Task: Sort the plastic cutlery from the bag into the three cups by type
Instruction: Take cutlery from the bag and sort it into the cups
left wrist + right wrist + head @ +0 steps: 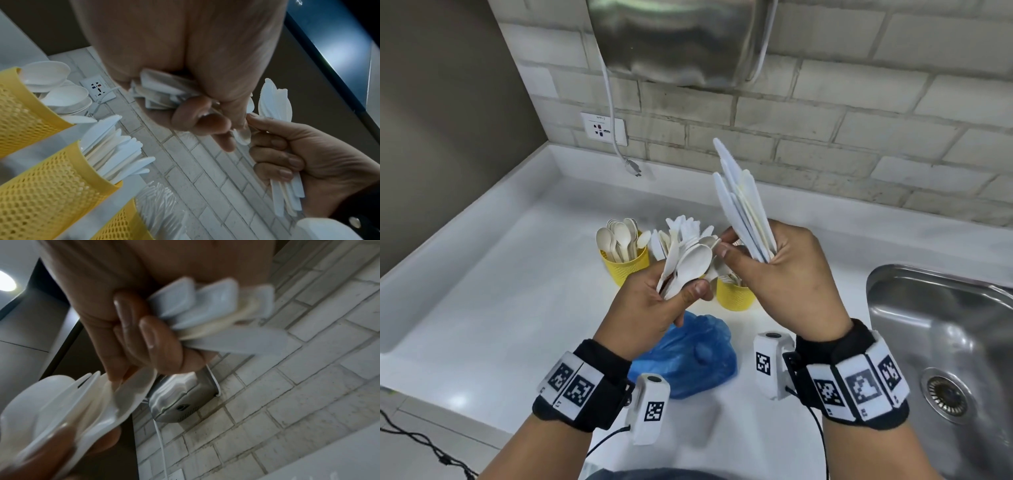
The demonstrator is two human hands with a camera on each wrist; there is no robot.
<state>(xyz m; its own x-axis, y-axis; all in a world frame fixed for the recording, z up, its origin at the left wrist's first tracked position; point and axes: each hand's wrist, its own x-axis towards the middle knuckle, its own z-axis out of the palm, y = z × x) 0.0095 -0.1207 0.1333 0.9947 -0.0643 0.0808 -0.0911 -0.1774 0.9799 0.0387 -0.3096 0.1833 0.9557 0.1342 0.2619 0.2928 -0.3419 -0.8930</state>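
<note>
White plastic knives [743, 209] fanned upright, gripped by right hand [784, 274], its forefinger and thumb reaching to mixed cutlery bundle [685, 263] clutched in left hand [650, 308]. Three yellow mesh cups [51, 183] beyond; blue bag [688, 356] crumpled on surface [482, 308] beneath.

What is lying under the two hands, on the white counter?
A crumpled blue plastic bag lies on the white counter, below the left hand and right hand. The left wrist covers its left edge. What it still contains cannot be seen.
</note>
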